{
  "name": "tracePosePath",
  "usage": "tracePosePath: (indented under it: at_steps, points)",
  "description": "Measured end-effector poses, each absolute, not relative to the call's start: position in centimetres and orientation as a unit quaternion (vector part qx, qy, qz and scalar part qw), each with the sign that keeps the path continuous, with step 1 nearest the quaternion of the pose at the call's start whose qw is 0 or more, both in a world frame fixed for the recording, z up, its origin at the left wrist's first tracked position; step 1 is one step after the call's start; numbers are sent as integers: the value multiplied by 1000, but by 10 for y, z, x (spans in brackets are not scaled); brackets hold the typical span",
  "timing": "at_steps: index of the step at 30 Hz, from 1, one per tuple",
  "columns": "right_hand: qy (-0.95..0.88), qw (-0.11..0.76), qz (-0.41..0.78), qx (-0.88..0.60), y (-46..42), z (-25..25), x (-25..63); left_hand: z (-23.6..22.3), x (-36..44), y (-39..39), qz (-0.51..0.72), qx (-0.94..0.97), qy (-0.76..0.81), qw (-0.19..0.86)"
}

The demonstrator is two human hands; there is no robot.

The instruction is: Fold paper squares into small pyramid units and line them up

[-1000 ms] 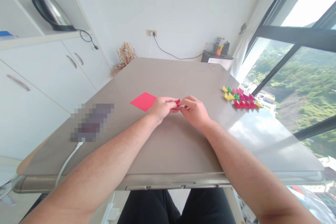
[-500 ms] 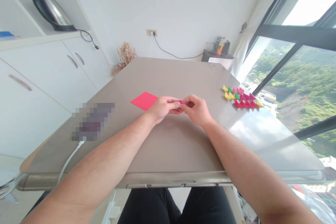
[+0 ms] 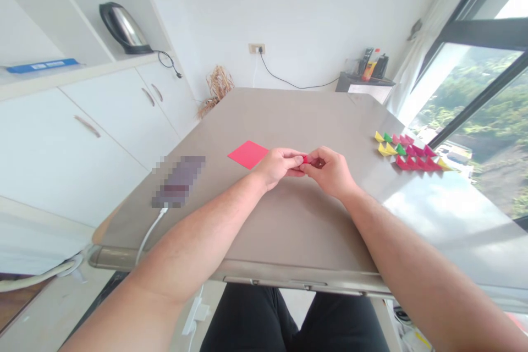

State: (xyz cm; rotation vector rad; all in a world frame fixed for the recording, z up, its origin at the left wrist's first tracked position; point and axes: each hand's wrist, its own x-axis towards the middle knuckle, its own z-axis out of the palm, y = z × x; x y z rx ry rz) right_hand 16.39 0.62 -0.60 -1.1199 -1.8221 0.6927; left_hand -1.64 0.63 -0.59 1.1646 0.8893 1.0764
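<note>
Between my fingertips is a small folded piece of red paper (image 3: 305, 159), mostly covered by the fingers. My left hand (image 3: 284, 166) pinches it from the left, thumb on top. From the other side my right hand (image 3: 330, 169) grips it between thumb and forefinger. Both hands are held close together above the table. A flat red paper square (image 3: 248, 154) lies just left of my left hand, its right corner hidden behind that hand. To the right, several small folded paper boats (image 3: 416, 164) in yellow, green, pink and red stand in rows.
The grey-brown table (image 3: 268, 231) has a blurred-out device (image 3: 179, 181) at left with a white cable (image 3: 149, 234). A kettle (image 3: 126, 30) stands on the shelf. Bottles (image 3: 371, 65) sit on a small cabinet behind the table, and a window is on the right.
The whole view has shifted, so the table and objects appear further right. My hands keep their pinch on the red paper, and a little more of it shows between the fingertips.
</note>
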Motion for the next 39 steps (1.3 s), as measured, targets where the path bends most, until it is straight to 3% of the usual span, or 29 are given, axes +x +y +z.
tracePosePath:
  at_steps: [22,29,39]
  points:
    - [-732,441,257,-452,5,-3,160,-6,-12,5,494,478,384,616]
    - [-731,538,178,-379,-2,-2,155,-1,-16,5,540,466,295,636]
    - [-762,519,121,-367,-3,-2,154,-1,-22,6,538,477,293,630]
